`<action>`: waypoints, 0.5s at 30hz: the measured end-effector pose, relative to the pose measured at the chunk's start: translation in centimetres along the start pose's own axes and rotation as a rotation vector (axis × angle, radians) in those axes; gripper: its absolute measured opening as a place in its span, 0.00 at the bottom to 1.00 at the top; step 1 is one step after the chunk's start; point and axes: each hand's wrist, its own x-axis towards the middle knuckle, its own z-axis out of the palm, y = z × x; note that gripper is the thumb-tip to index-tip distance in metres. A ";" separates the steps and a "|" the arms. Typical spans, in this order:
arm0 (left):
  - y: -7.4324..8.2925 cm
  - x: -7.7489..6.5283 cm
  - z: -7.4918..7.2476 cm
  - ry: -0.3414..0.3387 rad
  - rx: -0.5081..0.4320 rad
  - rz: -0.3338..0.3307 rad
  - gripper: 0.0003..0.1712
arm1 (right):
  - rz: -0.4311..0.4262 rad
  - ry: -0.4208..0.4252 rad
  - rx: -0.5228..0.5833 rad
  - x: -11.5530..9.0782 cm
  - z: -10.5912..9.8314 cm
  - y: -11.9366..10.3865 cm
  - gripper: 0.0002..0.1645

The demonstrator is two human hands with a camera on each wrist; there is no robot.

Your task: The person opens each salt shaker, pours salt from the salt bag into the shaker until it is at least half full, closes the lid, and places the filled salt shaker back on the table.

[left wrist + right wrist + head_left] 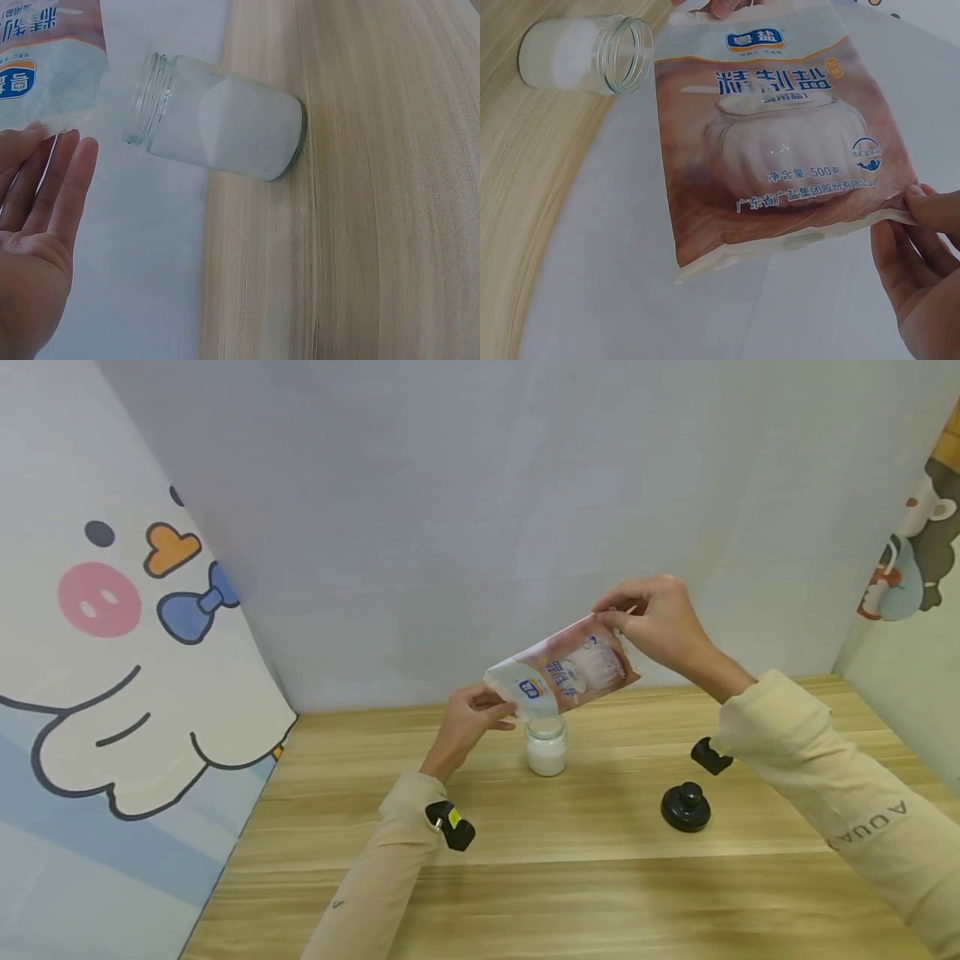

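A bag of salt (573, 668), brown and pale with a blue brand mark, is held tilted, its pale end lower. My left hand (467, 724) pinches that pale end between thumb and fingers. At the raised brown end, my right hand (667, 620) grips a corner of the bag; the right wrist view shows its thumb on the edge. Just under the bag's low end stands an open glass jar (546, 752), upright on the table and partly filled with white salt (247, 124). A faint whitish streak shows between bag and jar mouth in the left wrist view.
A round black lid with a knob (686, 807) lies on the wooden table (525, 893), right of the jar. Black devices (451, 825) sit at both wrists. A pale grey wall (465, 527) rises behind the table, with cartoon-printed panels (112, 693) at the sides.
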 end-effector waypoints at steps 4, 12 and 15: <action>0.0 0.0 0.1 0.001 -0.007 -0.002 0.11 | 0.001 -0.002 0.000 0.0 0.0 0.1 0.07; -0.1 0.1 0.2 0.000 0.000 0.002 0.11 | 0.008 -0.004 -0.005 0.0 -0.1 0.1 0.07; -0.2 0.1 0.2 0.003 -0.003 0.002 0.11 | 0.012 -0.005 -0.003 0.1 0.0 0.1 0.07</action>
